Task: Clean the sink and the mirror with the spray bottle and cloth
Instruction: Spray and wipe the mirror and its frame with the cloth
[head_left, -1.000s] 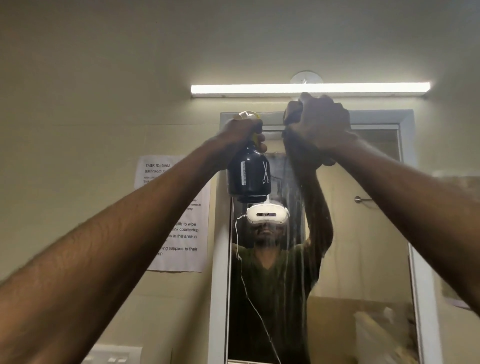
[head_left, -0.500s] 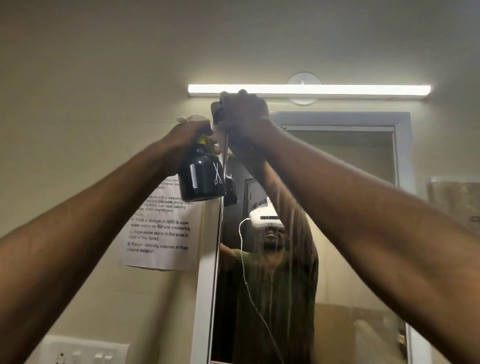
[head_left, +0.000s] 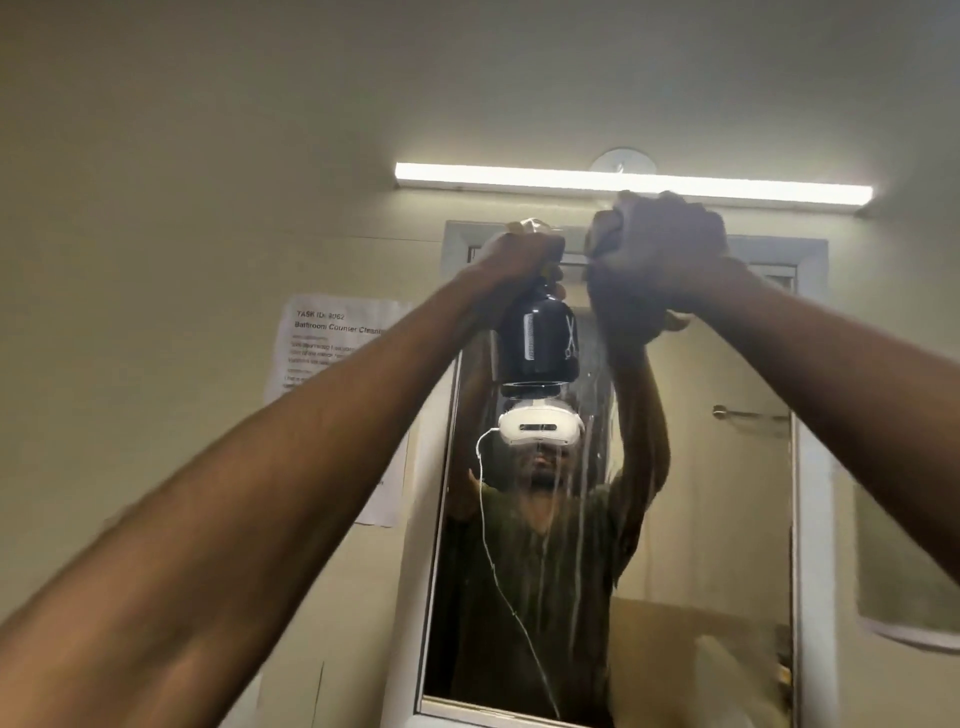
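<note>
- Left hand (head_left: 524, 257) is gripping the neck of the bottle (head_left: 537, 340), fingers wrapped tight; bottle is hanging upright at about 12 o'clock of the frame centre, in front of the mirror's top-left area.
- Right hand (head_left: 662, 260) is bunched around the cloth (head_left: 605, 228), pressing it at the mirror's (head_left: 727, 519) top edge, at 1 o'clock from the bottle, just beside it.
- Light (head_left: 623, 182) is glowing above the frame; a notice (head_left: 322, 343) is hanging at 9 o'clock from the bottle.
- Progress, judging: spray is already on the glass, drips are running down the middle; wiping is only starting at the top band.
- Left: most of the mirror below is looking streaky and unwiped, right side looking untouched.
- Sink is not in view, so cannot tell if it is done.
</note>
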